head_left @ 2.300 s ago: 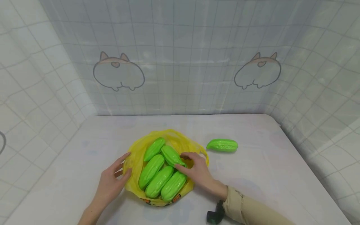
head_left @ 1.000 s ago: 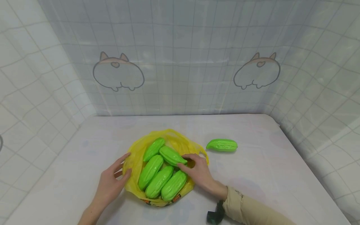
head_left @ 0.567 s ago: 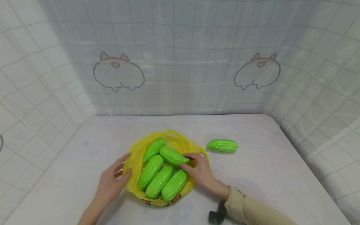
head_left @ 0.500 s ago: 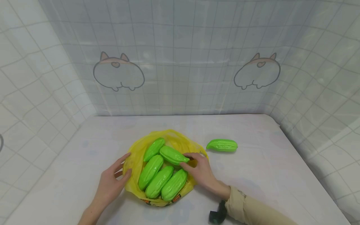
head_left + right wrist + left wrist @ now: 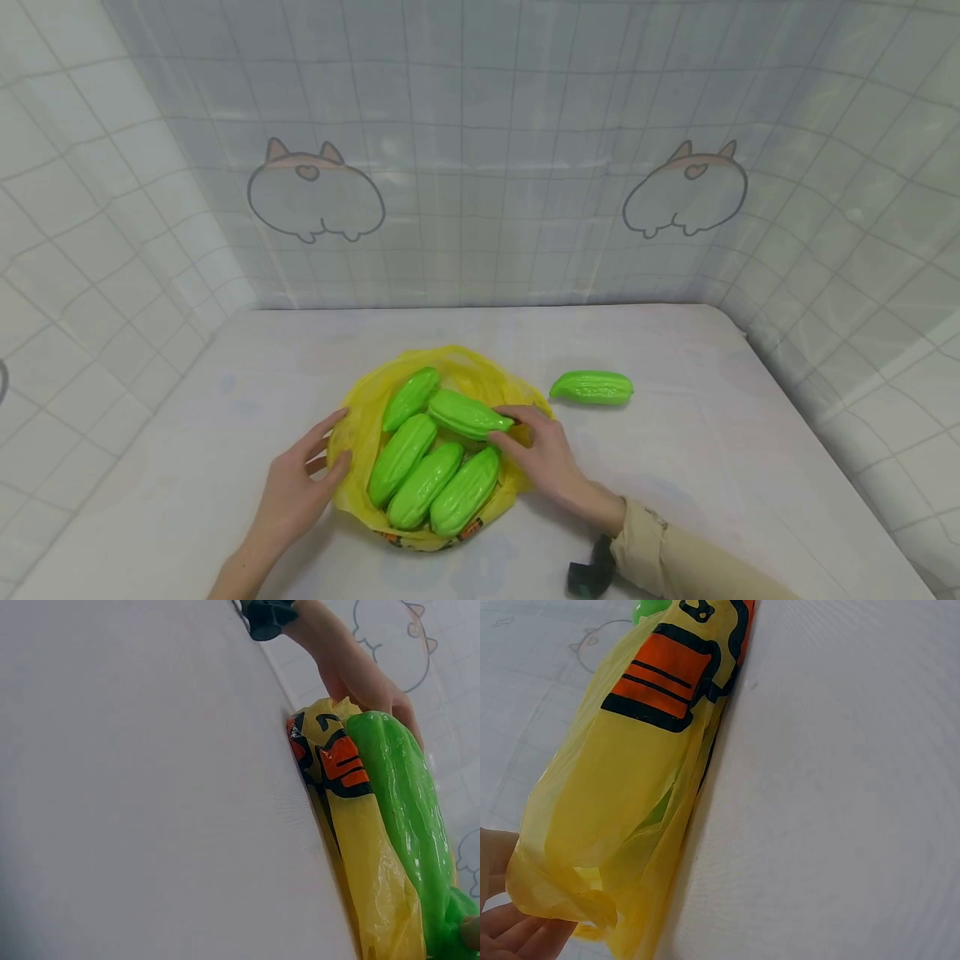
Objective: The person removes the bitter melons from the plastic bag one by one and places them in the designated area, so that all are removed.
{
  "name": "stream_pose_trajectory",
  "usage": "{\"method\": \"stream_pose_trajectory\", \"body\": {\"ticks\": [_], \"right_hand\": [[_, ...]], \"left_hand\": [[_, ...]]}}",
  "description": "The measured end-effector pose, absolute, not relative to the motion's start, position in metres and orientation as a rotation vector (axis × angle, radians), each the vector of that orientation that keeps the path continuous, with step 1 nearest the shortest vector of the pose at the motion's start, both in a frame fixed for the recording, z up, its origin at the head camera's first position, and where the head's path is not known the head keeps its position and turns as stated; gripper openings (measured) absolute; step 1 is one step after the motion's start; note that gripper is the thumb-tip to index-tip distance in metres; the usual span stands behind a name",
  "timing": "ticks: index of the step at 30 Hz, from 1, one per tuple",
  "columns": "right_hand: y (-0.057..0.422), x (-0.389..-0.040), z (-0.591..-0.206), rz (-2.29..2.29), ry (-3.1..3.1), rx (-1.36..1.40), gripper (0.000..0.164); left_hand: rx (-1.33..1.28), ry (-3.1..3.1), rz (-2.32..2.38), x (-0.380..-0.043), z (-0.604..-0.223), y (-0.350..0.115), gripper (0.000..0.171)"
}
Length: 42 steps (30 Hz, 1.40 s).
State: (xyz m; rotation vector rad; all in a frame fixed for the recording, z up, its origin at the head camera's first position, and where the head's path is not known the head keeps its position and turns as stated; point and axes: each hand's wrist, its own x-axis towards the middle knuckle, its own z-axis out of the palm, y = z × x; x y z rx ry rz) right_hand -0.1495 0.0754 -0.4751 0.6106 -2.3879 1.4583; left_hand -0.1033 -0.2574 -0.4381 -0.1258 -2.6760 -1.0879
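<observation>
A yellow plastic bag (image 5: 480, 371) stands wide open on the table, with several glossy, ridged green bitter melons lying in it. My left hand (image 5: 298, 487) holds the bag's left edge between thumb and fingers, as the left wrist view shows too. At the right side of the opening, my right hand (image 5: 551, 462) grips the pointed end of the upper right bitter melon (image 5: 461, 414), thumb below and fingers beyond. The right wrist view shows another bitter melon (image 5: 401, 802) rising above the bag's printed side.
One loose bitter melon (image 5: 592, 388) lies on the white tabletop (image 5: 712, 433) behind and right of the bag. A pale checked curtain (image 5: 502, 208) with animal drawings encloses the back and sides. A black device (image 5: 592, 571) is on my right wrist.
My right hand has moved slightly to the right, drawing the gripped bitter melon's pointed end along, so it lies more crosswise in the bag. The left hand has stayed in place.
</observation>
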Motion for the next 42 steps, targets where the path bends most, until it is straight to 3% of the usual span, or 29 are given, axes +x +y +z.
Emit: {"method": "stream_pose_trajectory", "body": {"ticks": [16,42], "right_hand": [[0.090,-0.148,-0.475,1.464,-2.368,0.702,0.034],[0.129,-0.143,-0.474,1.451,-2.437,0.603,0.038]], "left_hand": [[-0.141,-2.658,-1.102,-0.104,-0.440,-0.259,0.053],[-0.113,-2.687,-1.085,-0.103,-0.435,-0.257,0.055]]}}
